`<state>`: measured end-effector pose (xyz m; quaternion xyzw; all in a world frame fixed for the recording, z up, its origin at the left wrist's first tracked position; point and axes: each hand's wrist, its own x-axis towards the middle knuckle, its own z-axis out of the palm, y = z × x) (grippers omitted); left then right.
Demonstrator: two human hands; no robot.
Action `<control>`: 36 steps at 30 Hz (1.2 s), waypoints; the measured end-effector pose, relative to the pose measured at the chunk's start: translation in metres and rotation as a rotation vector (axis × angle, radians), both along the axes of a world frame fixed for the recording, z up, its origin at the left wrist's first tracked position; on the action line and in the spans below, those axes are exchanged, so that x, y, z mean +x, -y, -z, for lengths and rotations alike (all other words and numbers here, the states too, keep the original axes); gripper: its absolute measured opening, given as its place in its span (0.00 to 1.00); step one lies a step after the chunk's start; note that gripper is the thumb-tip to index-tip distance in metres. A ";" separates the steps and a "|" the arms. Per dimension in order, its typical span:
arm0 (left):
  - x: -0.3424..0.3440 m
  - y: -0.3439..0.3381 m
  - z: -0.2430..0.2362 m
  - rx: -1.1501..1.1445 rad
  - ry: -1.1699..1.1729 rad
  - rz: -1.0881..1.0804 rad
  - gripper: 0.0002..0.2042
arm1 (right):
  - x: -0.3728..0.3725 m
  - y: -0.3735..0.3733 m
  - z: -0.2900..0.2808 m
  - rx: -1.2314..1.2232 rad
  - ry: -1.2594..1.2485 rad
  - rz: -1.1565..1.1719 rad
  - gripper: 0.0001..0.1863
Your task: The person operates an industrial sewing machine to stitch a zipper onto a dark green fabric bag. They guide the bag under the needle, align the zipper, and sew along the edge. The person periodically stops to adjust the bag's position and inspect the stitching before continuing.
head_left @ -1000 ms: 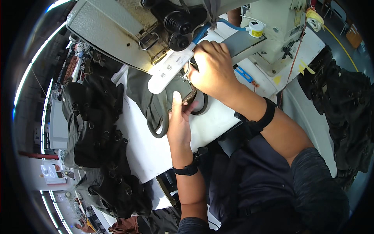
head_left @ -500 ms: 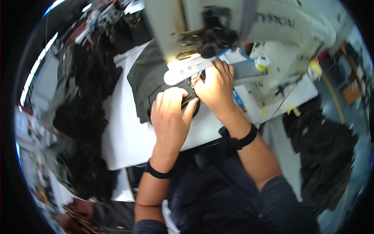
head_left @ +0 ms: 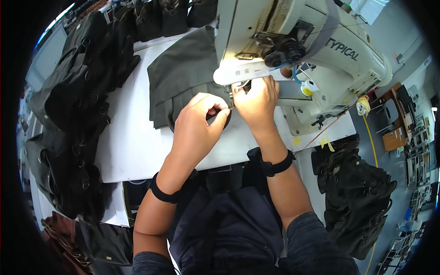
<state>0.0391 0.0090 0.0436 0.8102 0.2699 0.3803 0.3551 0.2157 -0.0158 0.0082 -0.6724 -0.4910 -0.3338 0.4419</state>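
Note:
A dark green cloth bag lies under the head of a sewing machine, its pleated edge toward me. With thumb and forefinger pinched together, my left hand grips the bag's near edge, where a dark curved strip shows below the fingers. Close on its right, my right hand is closed at the bag's edge beside the metal parts of the needle area. A white lamp arm hides some of its fingertips, and the needle is hidden too.
More dark bags are heaped along the left of the white table. Another dark pile lies at the lower right. A brown bag is at the lower left. Yellow tape sticks to the table's right edge.
My left hand has gone from fingers spread over the cloth to a pinch at its edge. My right hand stays by the needle area. The whole view has shifted.

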 end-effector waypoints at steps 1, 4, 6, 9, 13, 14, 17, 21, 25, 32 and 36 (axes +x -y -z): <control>0.001 0.001 -0.002 0.008 -0.027 0.003 0.08 | 0.000 0.000 0.000 -0.001 -0.013 0.011 0.12; 0.004 0.003 -0.004 0.034 -0.082 -0.022 0.08 | 0.000 0.000 -0.001 -0.013 -0.032 0.002 0.13; 0.006 0.000 -0.002 -0.023 -0.080 0.004 0.08 | 0.000 0.001 -0.002 -0.021 -0.040 -0.007 0.13; 0.008 -0.008 0.001 -0.153 -0.045 0.087 0.07 | 0.000 0.002 -0.003 -0.043 -0.033 -0.009 0.15; 0.009 -0.018 0.000 -0.318 -0.003 0.165 0.06 | -0.001 0.002 -0.004 -0.035 -0.061 -0.008 0.16; 0.008 -0.020 -0.001 -0.389 -0.035 0.167 0.06 | -0.001 0.002 -0.004 -0.038 -0.071 -0.005 0.16; 0.008 -0.021 -0.007 -0.509 -0.045 0.160 0.09 | -0.002 0.001 -0.004 -0.051 -0.088 0.004 0.16; 0.010 -0.019 -0.016 -0.498 -0.065 0.071 0.11 | -0.002 0.001 -0.004 -0.032 -0.067 0.012 0.15; 0.014 -0.015 -0.019 -0.344 -0.111 0.026 0.13 | -0.001 0.000 -0.002 -0.007 -0.058 0.002 0.15; 0.015 -0.030 -0.005 -0.112 -0.080 0.138 0.12 | 0.001 -0.002 -0.001 0.001 -0.035 0.013 0.16; 0.013 -0.034 0.004 -0.012 -0.029 0.116 0.06 | 0.001 -0.002 0.000 0.016 -0.020 0.000 0.16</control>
